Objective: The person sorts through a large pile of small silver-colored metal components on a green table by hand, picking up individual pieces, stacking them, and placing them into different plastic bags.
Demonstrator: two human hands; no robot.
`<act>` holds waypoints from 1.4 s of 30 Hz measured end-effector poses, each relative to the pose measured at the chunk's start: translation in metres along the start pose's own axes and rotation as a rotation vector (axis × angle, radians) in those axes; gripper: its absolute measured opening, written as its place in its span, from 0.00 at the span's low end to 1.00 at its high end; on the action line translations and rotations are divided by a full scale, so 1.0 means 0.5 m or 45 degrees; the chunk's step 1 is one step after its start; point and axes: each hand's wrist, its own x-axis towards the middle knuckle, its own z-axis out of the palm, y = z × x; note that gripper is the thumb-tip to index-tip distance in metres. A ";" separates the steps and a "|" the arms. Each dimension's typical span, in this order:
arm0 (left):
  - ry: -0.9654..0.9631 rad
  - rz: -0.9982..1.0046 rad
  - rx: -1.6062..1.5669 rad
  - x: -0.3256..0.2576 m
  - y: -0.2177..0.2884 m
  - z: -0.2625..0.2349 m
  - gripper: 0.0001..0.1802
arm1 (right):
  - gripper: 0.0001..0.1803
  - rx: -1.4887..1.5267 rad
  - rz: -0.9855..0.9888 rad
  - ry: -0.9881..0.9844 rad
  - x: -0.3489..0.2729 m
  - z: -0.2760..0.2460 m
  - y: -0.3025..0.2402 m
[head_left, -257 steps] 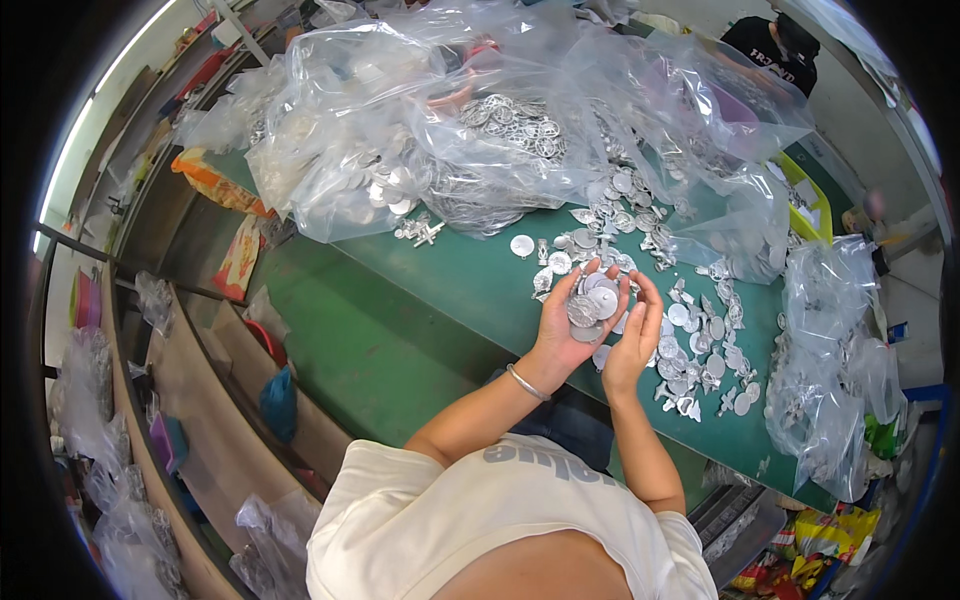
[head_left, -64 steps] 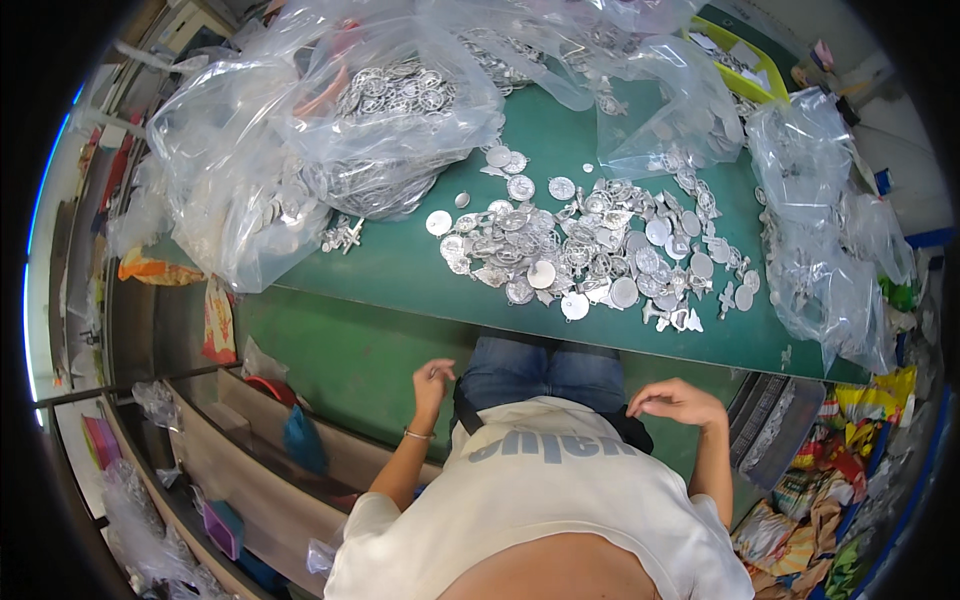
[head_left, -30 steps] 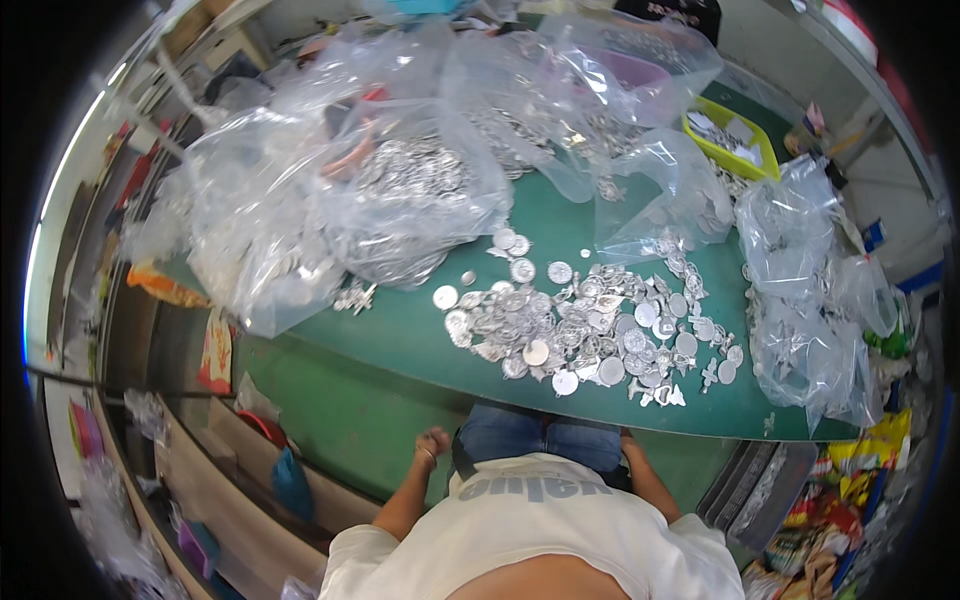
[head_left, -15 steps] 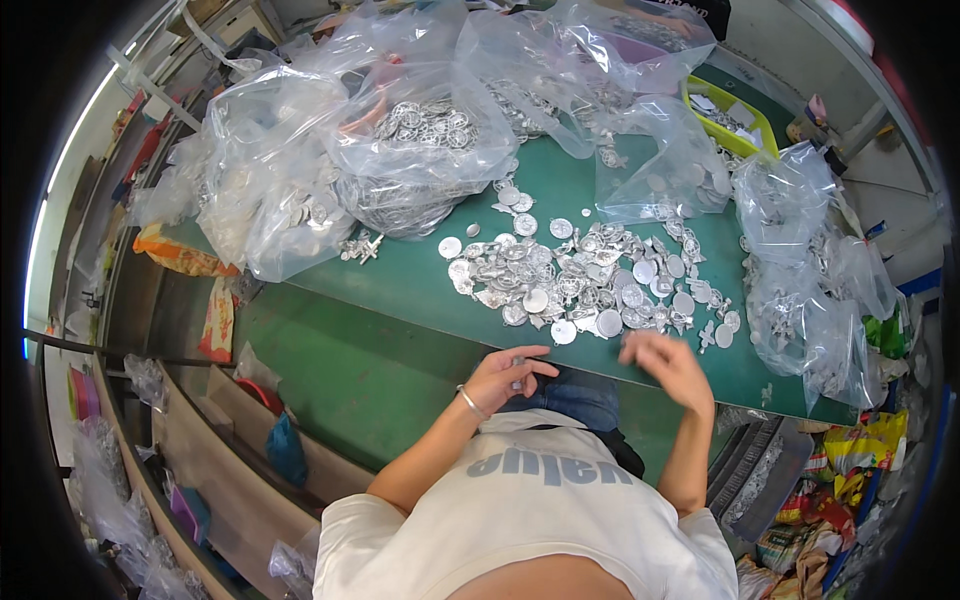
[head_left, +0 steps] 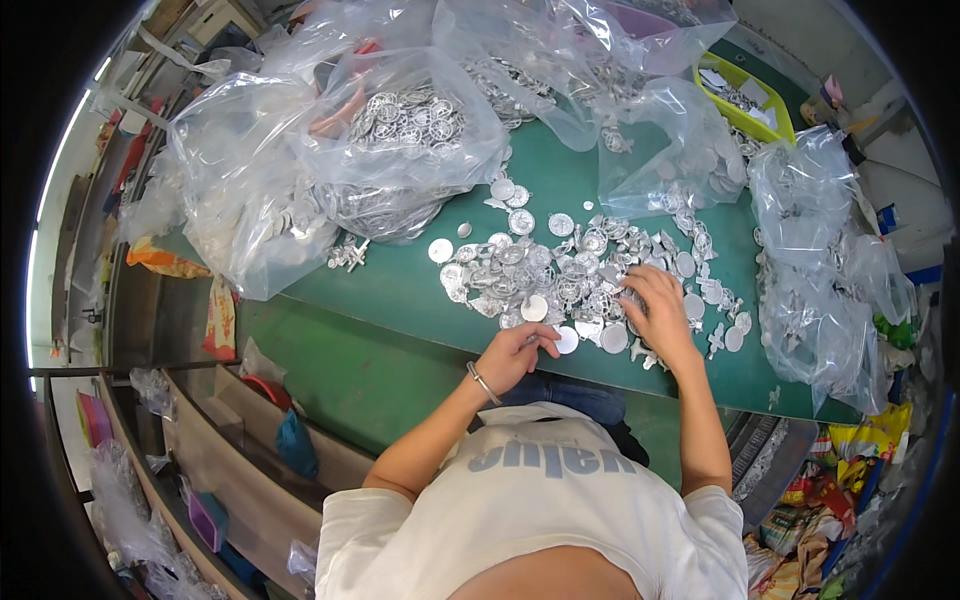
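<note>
A loose heap of silver-coloured metal medals and charms (head_left: 520, 270) lies on the green tabletop (head_left: 400, 290). My right hand (head_left: 655, 312) reaches over the heap's near right part, its fingers apart and fingertips touching the pieces. At the table's near edge, my left hand (head_left: 515, 355) is curled closed, with a bangle on the wrist. Whatever lies inside its fingers is hidden. Just right of its fingertips is a plain round medal (head_left: 566, 340). A few cross-shaped charms (head_left: 716, 340) lie at the heap's right end.
Clear plastic bags (head_left: 405, 165) full of metal charms crowd the table's far left. Another bag (head_left: 665, 150) stands behind the heap, and more bags (head_left: 810, 270) line the right side. A yellow-green basket (head_left: 745, 95) sits at the far right. Wooden shelving (head_left: 240, 440) is at lower left.
My right hand has moved forward from the table's near edge onto the heap, and its fingers have spread. My left hand has shifted slightly forward, its fingers curling in more.
</note>
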 end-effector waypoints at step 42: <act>-0.329 -0.194 -1.301 0.124 0.049 0.020 0.22 | 0.05 0.017 0.143 0.086 0.080 -0.012 0.065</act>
